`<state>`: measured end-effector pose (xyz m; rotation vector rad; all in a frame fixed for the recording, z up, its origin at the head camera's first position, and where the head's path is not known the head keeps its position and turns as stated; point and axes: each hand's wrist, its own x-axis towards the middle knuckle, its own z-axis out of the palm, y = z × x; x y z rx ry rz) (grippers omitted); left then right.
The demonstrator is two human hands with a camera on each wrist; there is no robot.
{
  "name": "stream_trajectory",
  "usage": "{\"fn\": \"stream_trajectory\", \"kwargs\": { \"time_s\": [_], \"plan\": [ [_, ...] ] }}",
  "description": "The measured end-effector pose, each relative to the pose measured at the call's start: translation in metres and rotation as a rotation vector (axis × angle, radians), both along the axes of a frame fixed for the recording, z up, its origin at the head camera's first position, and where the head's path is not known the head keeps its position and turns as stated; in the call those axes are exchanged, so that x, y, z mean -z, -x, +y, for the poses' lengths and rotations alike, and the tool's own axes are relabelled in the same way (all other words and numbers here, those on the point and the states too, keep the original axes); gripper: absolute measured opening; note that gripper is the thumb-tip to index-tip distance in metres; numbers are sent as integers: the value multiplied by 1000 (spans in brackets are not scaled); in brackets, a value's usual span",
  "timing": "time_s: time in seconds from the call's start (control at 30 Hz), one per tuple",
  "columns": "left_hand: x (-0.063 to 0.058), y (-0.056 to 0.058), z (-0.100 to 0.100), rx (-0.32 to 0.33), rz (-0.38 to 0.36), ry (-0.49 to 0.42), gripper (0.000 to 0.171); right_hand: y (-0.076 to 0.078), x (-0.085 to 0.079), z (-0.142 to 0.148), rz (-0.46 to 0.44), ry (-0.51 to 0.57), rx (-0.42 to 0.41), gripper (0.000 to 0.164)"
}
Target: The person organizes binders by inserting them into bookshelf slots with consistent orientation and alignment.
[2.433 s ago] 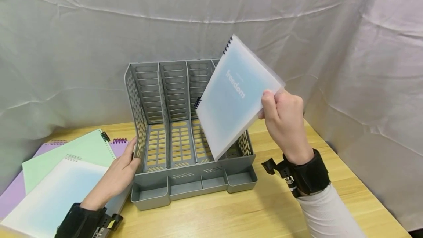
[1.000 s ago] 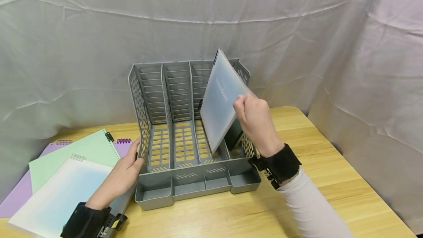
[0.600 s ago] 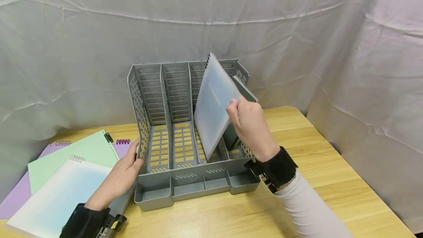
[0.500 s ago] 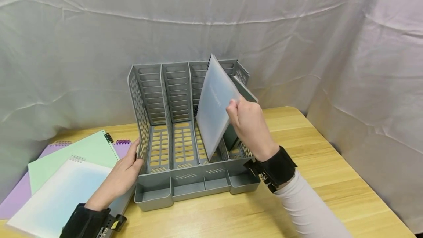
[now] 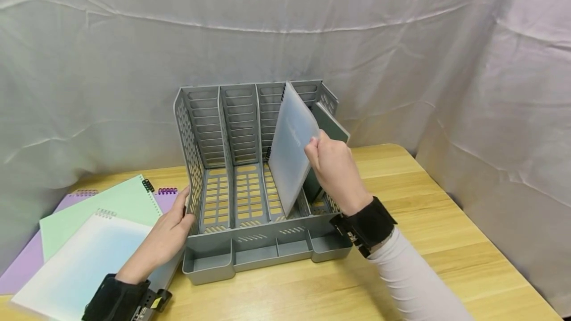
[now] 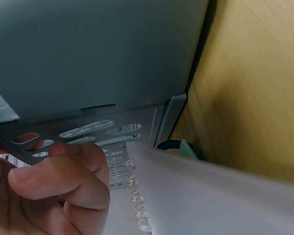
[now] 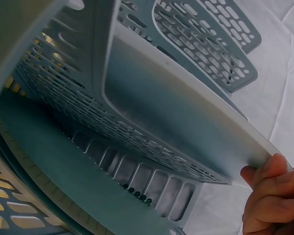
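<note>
A grey magazine file rack (image 5: 243,232) with upright compartments and small front trays stands on the table. My left hand (image 5: 162,232) grips the front edge of its left side wall; in the left wrist view the fingers (image 6: 63,183) are bent at the slotted wall. My right hand (image 5: 334,170) pinches the near upper corner of a pale blue spiral notebook (image 5: 292,145). This notebook stands tilted inside the third compartment from the left, spine toward the back. A dark green notebook (image 7: 83,166) sits in the rightmost compartment, partly hidden behind the right hand in the head view.
Left of the rack lie overlapping spiral notebooks: a white-and-blue one (image 5: 89,261) on top, a light green one (image 5: 98,207) and a purple one (image 5: 22,266). Wooden table (image 5: 428,227) extends to the right. A grey curtain (image 5: 267,24) hangs behind.
My right hand has brought the pale blue notebook left and down from above the rack's right side into the third compartment. My left hand has stayed at the rack's left wall.
</note>
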<state>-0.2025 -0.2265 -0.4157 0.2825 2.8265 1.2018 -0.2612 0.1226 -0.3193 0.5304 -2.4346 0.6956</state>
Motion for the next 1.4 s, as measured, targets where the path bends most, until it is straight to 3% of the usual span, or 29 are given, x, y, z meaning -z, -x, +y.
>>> {"fn": "stream_trajectory", "kwargs": {
  "time_s": [0.83, 1.23, 1.4],
  "plan": [
    [2, 2, -2, 8, 4, -16, 71, 11, 4, -2, 35, -4, 25, 27],
    [1, 2, -2, 7, 1, -9, 71, 11, 1, -4, -47, 25, 78, 17],
    [0, 1, -1, 10, 10, -10, 70, 10, 2, -2, -72, 22, 85, 26]
  ]
}}
